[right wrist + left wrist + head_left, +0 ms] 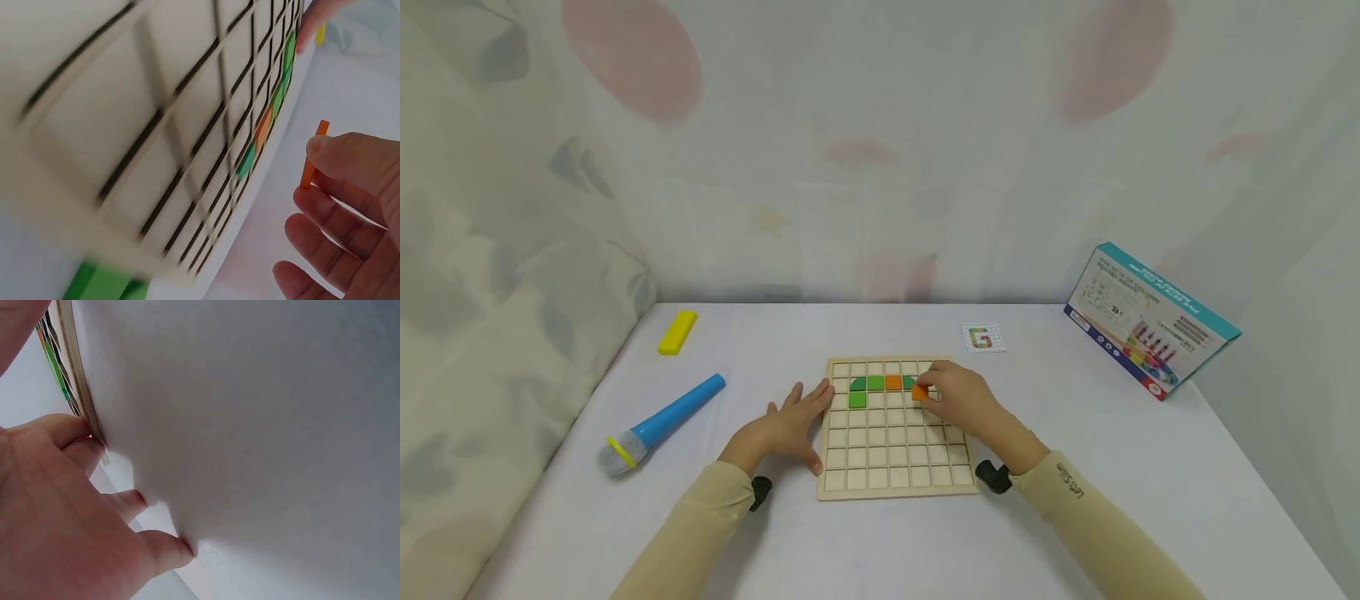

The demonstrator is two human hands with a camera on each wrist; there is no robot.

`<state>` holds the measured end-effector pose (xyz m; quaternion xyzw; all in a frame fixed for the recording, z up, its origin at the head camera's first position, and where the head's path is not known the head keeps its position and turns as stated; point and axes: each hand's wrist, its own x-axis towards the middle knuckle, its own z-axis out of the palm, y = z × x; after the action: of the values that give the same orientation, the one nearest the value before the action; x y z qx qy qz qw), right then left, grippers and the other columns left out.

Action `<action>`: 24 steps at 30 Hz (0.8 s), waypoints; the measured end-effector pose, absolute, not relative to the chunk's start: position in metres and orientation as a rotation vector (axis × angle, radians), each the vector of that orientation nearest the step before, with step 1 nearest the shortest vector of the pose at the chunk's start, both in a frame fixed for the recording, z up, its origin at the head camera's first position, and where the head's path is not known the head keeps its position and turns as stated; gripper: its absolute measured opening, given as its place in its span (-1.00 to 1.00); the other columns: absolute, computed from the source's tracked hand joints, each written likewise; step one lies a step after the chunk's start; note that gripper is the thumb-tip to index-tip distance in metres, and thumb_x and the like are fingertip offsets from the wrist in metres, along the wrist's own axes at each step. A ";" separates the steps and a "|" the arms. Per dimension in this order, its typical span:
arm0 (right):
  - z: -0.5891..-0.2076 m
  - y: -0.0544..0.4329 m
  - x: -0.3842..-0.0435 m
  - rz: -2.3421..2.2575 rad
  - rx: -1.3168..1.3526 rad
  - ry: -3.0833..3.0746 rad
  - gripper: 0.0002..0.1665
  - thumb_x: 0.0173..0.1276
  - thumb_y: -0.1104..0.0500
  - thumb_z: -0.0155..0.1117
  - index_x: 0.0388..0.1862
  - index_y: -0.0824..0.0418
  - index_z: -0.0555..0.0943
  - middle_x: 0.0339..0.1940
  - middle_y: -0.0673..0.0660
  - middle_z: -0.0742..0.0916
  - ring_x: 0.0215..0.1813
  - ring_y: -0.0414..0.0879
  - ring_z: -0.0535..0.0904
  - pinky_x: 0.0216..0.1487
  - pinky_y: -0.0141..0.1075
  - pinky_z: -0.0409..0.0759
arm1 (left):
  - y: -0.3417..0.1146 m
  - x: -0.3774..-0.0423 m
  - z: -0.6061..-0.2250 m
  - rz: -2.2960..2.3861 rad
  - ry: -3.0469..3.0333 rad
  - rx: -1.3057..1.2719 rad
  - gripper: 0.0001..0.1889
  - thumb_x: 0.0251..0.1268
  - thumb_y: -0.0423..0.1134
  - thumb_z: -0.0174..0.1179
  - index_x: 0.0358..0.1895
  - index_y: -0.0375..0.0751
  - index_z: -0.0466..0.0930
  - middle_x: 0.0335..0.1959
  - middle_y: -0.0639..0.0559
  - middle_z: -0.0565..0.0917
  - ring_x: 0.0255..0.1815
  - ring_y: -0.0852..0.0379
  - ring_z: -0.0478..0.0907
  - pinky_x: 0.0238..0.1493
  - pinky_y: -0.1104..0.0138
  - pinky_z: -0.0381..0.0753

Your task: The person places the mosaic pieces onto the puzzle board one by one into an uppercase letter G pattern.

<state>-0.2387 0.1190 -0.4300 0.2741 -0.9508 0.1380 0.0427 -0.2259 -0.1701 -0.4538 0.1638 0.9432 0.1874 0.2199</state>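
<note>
An orange tile (918,393) is pinched by the right hand (961,398), seemingly just above a gridded board (877,457), edge-touched by the spread left hand (786,430).

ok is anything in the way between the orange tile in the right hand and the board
Nothing visible does: the right hand pinches the orange tile over the board, and no other object shows between them.

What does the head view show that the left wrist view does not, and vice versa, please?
Only the head view shows the blue microphone, yellow block, letter-G card, printed box and right hand pinching an orange tile. Only the left wrist view shows the palm side of the left hand. Both show that hand touching the gridded wooden board, and green tiles.
</note>
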 end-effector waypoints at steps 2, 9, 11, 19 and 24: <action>-0.432 0.102 -0.238 0.385 0.887 -2.884 -0.69 0.13 0.12 0.37 -0.13 0.16 0.69 -0.25 -0.02 0.64 -0.34 -0.22 0.51 -0.44 -0.43 0.48 | -0.170 -0.226 -0.454 0.522 2.608 0.454 0.31 -0.50 -0.08 0.57 0.47 -0.09 -0.11 0.50 0.04 -0.20 0.45 -0.25 -0.42 0.16 -0.39 -0.31; -0.440 0.056 -0.234 0.307 1.026 -2.826 -0.74 0.15 0.06 0.36 -0.19 0.12 0.70 -0.33 -0.05 0.63 -0.37 -0.24 0.49 -0.42 -0.43 0.48 | -0.169 -0.226 -0.454 0.523 2.599 0.438 0.31 -0.50 -0.06 0.56 0.47 -0.07 -0.12 0.50 0.06 -0.21 0.45 -0.24 -0.43 0.17 -0.39 -0.32; -0.443 0.047 -0.234 0.284 1.054 -2.819 -0.76 0.16 0.04 0.35 -0.22 0.10 0.70 -0.35 -0.07 0.64 -0.37 -0.24 0.50 -0.41 -0.42 0.49 | -0.170 -0.227 -0.454 0.520 2.598 0.436 0.31 -0.49 -0.06 0.56 0.47 -0.06 -0.12 0.50 0.07 -0.21 0.45 -0.23 -0.43 0.17 -0.39 -0.32; -0.451 0.030 -0.234 0.262 1.046 -2.885 -0.85 0.16 0.13 0.33 -0.27 0.08 0.70 -0.36 -0.07 0.62 -0.35 -0.25 0.49 -0.43 -0.44 0.47 | -0.171 -0.227 -0.455 0.554 2.589 0.458 0.30 -0.49 -0.08 0.56 0.47 -0.07 -0.11 0.50 0.05 -0.20 0.45 -0.24 -0.45 0.16 -0.40 -0.34; -0.450 0.028 -0.232 0.247 1.033 -2.910 -0.82 0.19 0.11 0.32 -0.22 0.08 0.70 -0.33 -0.06 0.62 -0.32 -0.23 0.51 -0.42 -0.43 0.49 | -0.171 -0.226 -0.455 0.549 2.592 0.456 0.30 -0.49 -0.08 0.57 0.47 -0.08 -0.10 0.50 0.04 -0.20 0.45 -0.24 -0.45 0.15 -0.40 -0.34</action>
<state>-0.2323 0.0281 -0.4504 0.3335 -0.9391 0.0799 0.0221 -0.2264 -0.1714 -0.4546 0.1652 0.9394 0.1990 0.2249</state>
